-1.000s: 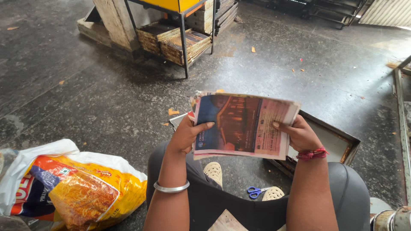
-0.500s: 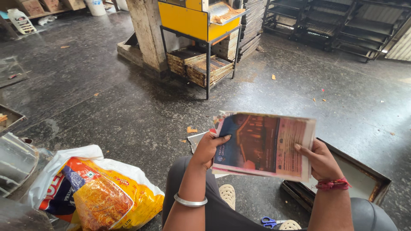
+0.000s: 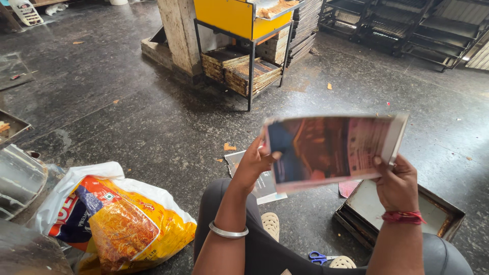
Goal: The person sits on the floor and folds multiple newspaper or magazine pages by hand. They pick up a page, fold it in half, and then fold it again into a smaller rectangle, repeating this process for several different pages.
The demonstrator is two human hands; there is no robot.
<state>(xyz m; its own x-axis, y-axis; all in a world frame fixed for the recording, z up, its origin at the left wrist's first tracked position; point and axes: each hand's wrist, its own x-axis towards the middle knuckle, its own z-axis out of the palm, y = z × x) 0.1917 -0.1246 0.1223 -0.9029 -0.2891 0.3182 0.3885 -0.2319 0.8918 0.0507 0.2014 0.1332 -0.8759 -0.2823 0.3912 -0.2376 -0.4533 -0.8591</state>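
Hands, left hand (image 3: pixel 254 165) and right hand (image 3: pixel 396 182), are pinching a printed, reddish cardboard sheet (image 3: pixel 331 150) at nine and three o'clock, apparently inspecting it above a metal tray (image 3: pixel 448 216).

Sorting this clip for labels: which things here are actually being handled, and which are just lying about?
Handled:
printed paper stack, gripped by left hand and right hand

Lying about:
metal tray
blue scissors
yellow printed bag
loose sheet
yellow stand

Printed sheet (image 3: pixel 331 150) now held higher and further right, probably mid-swing since blurred; left hand (image 3: pixel 254 165) and right hand (image 3: pixel 397 183) moved with it.
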